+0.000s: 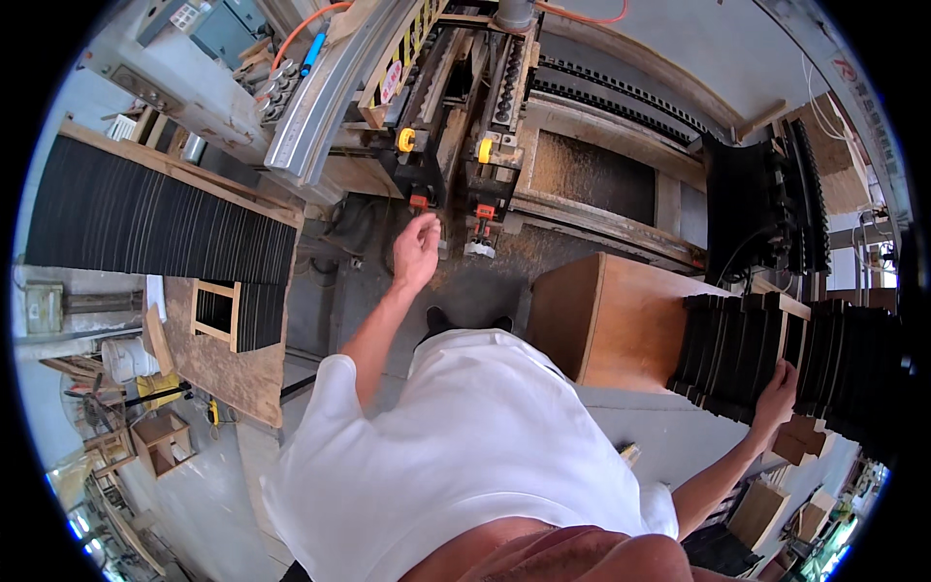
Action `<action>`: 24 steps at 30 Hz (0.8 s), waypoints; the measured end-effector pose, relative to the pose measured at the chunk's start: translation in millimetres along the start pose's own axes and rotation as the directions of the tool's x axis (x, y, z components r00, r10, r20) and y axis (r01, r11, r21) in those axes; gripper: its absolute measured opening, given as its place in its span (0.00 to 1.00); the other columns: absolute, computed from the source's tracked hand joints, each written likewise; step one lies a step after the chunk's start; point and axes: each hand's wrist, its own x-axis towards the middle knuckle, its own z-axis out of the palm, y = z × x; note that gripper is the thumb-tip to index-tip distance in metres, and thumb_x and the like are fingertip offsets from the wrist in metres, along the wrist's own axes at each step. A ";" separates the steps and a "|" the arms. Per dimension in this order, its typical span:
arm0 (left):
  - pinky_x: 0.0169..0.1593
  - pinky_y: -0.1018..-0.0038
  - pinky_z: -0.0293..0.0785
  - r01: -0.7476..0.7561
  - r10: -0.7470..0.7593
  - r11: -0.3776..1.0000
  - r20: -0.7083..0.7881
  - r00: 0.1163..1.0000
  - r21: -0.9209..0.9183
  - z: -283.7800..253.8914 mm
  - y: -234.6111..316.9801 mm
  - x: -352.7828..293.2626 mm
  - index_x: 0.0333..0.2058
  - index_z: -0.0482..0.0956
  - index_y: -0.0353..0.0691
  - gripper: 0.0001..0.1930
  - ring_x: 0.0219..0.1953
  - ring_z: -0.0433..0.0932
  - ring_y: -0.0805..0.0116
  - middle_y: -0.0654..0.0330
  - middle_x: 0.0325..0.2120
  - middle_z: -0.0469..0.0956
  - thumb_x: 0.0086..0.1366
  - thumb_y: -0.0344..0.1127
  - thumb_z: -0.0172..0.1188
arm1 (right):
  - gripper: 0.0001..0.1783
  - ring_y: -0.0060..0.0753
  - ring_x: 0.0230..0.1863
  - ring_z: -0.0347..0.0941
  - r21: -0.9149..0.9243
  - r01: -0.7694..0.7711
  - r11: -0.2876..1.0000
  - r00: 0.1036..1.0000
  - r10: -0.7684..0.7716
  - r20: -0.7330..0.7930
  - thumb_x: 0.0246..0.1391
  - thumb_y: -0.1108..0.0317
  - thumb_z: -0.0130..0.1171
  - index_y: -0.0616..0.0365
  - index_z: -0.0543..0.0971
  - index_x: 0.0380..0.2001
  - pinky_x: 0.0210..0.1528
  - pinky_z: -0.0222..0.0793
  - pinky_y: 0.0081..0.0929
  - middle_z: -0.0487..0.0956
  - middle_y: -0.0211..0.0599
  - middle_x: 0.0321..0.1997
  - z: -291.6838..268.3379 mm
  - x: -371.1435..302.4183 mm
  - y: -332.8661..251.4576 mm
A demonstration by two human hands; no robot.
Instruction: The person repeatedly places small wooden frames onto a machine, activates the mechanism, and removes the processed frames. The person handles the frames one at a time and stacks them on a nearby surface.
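At the right of the frame the right hand (779, 391) rests on a row of flat black curved panels (737, 354) stacked on a plain brown wooden box (611, 320), and a second long bank of thin black sheets (155, 218) (finely striped by their edges) fills the upper left. Near the top centre the left hand (415, 250) is just beside a grey metal machine (456, 126) with yellow knobs (406, 140), small orange-red clamps (484, 211) and an orange hose (310, 24). The person's loose shirt (465, 446) is plain white.

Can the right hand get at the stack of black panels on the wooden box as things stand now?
Probably yes: the right hand already rests on the near edge of the black panels, and nothing lies between them.
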 end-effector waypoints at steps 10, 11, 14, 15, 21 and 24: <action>0.39 0.77 0.73 -0.190 0.184 0.971 -0.049 0.982 -0.145 57.7 32.5 154.3 0.43 0.78 0.34 0.13 0.32 0.77 0.73 0.58 0.32 0.81 0.63 0.37 0.59 | 0.17 0.38 0.48 0.77 0.094 -0.048 0.994 0.999 0.049 -0.008 0.61 0.64 0.55 0.61 0.75 0.50 0.48 0.72 0.31 0.79 0.46 0.48 -6.8 -6.7 -32.2; 0.39 0.77 0.73 -0.198 0.191 0.957 -0.057 0.980 -0.209 64.9 28.6 178.8 0.43 0.78 0.34 0.13 0.32 0.77 0.73 0.58 0.32 0.81 0.63 0.37 0.59 | 0.17 0.38 0.48 0.77 0.064 -0.072 0.995 0.997 0.074 -0.022 0.61 0.65 0.55 0.60 0.75 0.51 0.48 0.72 0.31 0.79 0.46 0.47 -11.5 -5.6 -37.2; 0.43 0.72 0.74 -0.113 0.108 0.981 -0.043 0.993 -0.158 86.7 38.2 248.8 0.43 0.79 0.36 0.15 0.37 0.79 0.66 0.55 0.34 0.81 0.62 0.38 0.59 | 0.17 0.35 0.50 0.76 0.172 -0.097 0.980 0.983 0.122 -0.140 0.61 0.65 0.55 0.60 0.75 0.52 0.49 0.71 0.30 0.80 0.45 0.47 -21.2 -3.6 -60.1; 0.44 0.71 0.73 -0.132 0.127 0.987 -0.061 0.990 -0.096 86.9 38.4 272.0 0.43 0.79 0.37 0.14 0.38 0.79 0.64 0.54 0.34 0.81 0.62 0.38 0.58 | 0.17 0.34 0.50 0.76 0.214 -0.106 0.971 0.976 0.143 -0.165 0.61 0.65 0.55 0.60 0.75 0.51 0.50 0.71 0.30 0.80 0.44 0.47 -20.9 -1.3 -74.7; 0.47 0.65 0.73 -0.096 0.117 0.969 -0.078 0.990 0.227 119.9 61.1 392.8 0.40 0.80 0.42 0.12 0.43 0.78 0.54 0.53 0.38 0.81 0.58 0.34 0.54 | 0.16 0.32 0.44 0.75 0.185 -0.011 0.983 0.974 0.053 -0.222 0.61 0.65 0.56 0.60 0.76 0.49 0.48 0.69 0.27 0.80 0.40 0.45 -38.3 -2.6 -170.6; 0.48 0.63 0.73 -0.038 0.049 0.968 -0.042 0.998 0.248 131.3 61.3 429.8 0.36 0.80 0.43 0.11 0.45 0.77 0.51 0.52 0.39 0.80 0.54 0.31 0.54 | 0.15 0.30 0.42 0.74 0.219 0.061 0.974 0.979 -0.016 -0.201 0.60 0.68 0.57 0.63 0.76 0.49 0.49 0.67 0.26 0.80 0.39 0.43 -36.6 -1.4 -214.3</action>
